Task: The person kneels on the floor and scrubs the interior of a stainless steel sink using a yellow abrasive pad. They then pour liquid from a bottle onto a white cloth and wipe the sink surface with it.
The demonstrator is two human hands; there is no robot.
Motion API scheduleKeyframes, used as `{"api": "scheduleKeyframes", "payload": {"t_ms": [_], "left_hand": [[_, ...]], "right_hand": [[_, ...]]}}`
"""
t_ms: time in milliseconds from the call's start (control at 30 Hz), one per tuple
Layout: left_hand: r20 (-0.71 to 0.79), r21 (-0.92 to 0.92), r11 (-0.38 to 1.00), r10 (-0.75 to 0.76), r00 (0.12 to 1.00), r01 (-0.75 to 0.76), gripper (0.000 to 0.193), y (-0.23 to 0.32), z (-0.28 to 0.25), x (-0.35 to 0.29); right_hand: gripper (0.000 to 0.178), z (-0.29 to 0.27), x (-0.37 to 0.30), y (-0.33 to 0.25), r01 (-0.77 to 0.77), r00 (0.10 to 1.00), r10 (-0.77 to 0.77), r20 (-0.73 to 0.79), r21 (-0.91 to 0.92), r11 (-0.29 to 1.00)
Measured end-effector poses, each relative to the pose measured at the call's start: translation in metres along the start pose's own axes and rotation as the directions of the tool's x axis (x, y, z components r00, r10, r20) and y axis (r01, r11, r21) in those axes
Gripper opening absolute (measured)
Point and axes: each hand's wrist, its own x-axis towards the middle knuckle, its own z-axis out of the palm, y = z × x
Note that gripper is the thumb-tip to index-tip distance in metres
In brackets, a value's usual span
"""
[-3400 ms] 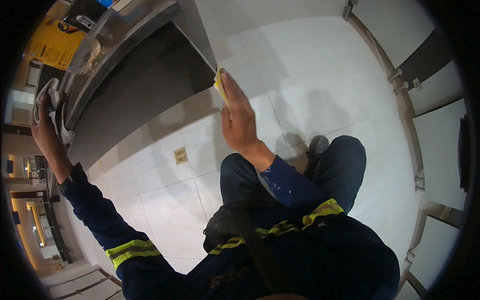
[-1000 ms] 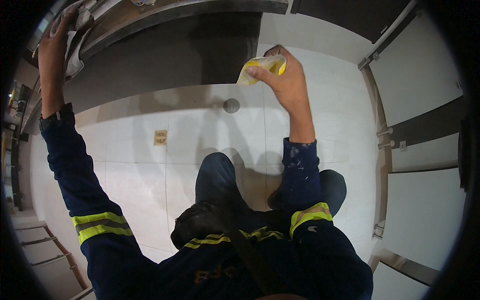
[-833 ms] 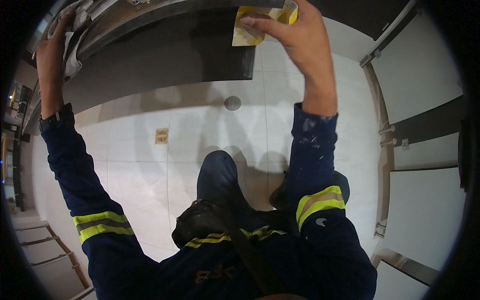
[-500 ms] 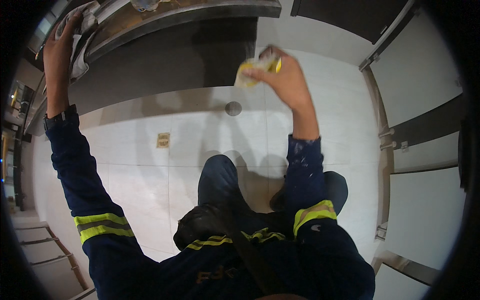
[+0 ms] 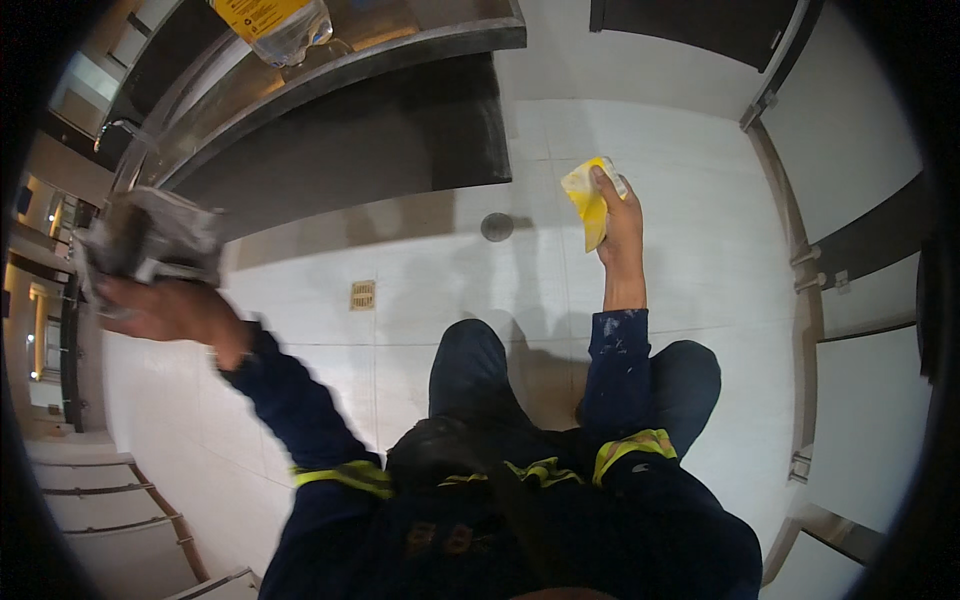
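Note:
At the left, my left hand is closed on a grey-white cloth, which bunches up above the fingers. Motion blurs both. The cloth is off the counter's front edge, over the floor. Out in front to the right, my right hand grips a thin, folded yellow and white piece between thumb and fingers. It looks like a flexible wrapper or sheet; its exact kind I cannot make out. On the counter lies a clear plastic bottle with a yellow label, partly cut off by the picture's top edge.
A faucet stands by the counter at the far left. The pale tiled floor has a square drain grate and a round grey cover. White partition panels line the right side. A dark panel is at the back.
My left hand has come off the counter with the cloth, moving down and toward me. My right hand has shifted right and turned, still gripping the yellow and white piece. More of the bottle shows.

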Motion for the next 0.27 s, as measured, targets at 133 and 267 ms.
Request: {"api": "scheduleKeyframes", "payload": {"t_ms": [133, 267], "left_hand": [[0.153, 0.32, 0.946, 0.009, 0.988, -0.058, 0.046, -0.023, 0.037, -0.135], [0.561, 0.114, 0.903, 0.285, 0.777, -0.413, 0.052, 0.016, 0.08, -0.193]], "right_hand": [[0.04, -0.013, 0.023, 0.045, -0.067, 0.993, 0.073, -0.093, 0.063, 0.996], [0.041, -0.024, 0.026, 0.057, -0.1, 0.986, 0.102, -0.128, 0.023, 0.995]]}}
